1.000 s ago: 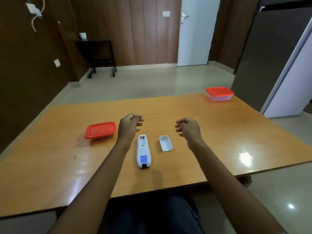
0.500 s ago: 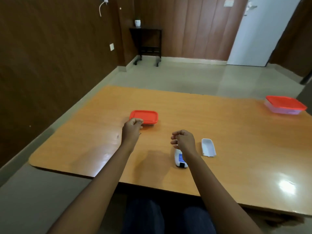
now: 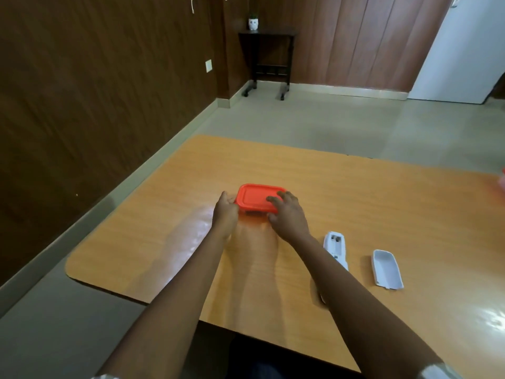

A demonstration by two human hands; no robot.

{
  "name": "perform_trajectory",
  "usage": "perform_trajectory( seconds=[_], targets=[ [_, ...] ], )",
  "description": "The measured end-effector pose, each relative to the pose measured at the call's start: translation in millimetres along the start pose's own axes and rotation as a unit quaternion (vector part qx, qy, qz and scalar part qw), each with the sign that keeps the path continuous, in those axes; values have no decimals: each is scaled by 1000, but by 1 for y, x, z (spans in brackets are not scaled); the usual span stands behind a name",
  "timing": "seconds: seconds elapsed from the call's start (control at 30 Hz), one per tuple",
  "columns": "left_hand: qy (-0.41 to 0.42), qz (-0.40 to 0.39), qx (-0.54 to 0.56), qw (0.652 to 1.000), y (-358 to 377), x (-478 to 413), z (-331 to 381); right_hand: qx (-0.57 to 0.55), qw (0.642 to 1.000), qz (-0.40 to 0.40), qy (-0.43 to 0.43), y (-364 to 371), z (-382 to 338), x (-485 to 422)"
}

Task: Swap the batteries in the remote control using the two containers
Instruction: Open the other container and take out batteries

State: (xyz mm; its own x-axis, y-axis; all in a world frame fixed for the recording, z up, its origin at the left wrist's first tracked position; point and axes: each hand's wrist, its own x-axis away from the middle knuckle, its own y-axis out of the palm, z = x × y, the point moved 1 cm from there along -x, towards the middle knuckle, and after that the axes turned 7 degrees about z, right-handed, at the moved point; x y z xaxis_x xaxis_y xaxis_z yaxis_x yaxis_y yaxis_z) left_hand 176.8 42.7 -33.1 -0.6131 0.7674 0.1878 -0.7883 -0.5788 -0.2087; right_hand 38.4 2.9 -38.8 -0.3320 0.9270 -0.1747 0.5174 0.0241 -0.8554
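I'm now gripping the red container between left hand and right hand, remote lying abandoned right of them. Opening it looks next.

Mild motion blur; glare streaks the table.

The container lid is orange-red, remote and cover white, table orange wood-grain.

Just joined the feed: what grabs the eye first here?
Both hands meet on the red-lidded box at mid-table: the left hand holds its left end, the right hand grips its near right corner. To the right lies the white remote, back open, with its loose cover beside it.
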Motion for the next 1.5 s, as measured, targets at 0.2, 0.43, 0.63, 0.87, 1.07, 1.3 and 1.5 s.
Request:
perform_trajectory(
  seconds=[0.2,0.43,0.63,0.87,1.07,1.3,1.5],
  targets=[
    [-57,1,167,984,-3,14,-19,188,977,-68,-66,10,-7,-3],
    [89,-106,-77,987,-21,41,-32,70,988,-24,-132,0,-12,62],
    [140,-92,-120,978,-22,61,-35,27,994,-19,-102,-8,-35,90],
    [123,-40,-31,991,-20,71,-44,116,983,-18,-138,0,-48,93],
    [146,-24,-27,989,-21,70,-47,110,978,40,-173,-1,-50,91],
    [161,-21,-29,986,-20,72,-49,32,963,214,-162,-1,-45,86],
    [151,-20,-80,985,-19,73,-50,-191,939,273,89,-40,-30,69]
  ],
)
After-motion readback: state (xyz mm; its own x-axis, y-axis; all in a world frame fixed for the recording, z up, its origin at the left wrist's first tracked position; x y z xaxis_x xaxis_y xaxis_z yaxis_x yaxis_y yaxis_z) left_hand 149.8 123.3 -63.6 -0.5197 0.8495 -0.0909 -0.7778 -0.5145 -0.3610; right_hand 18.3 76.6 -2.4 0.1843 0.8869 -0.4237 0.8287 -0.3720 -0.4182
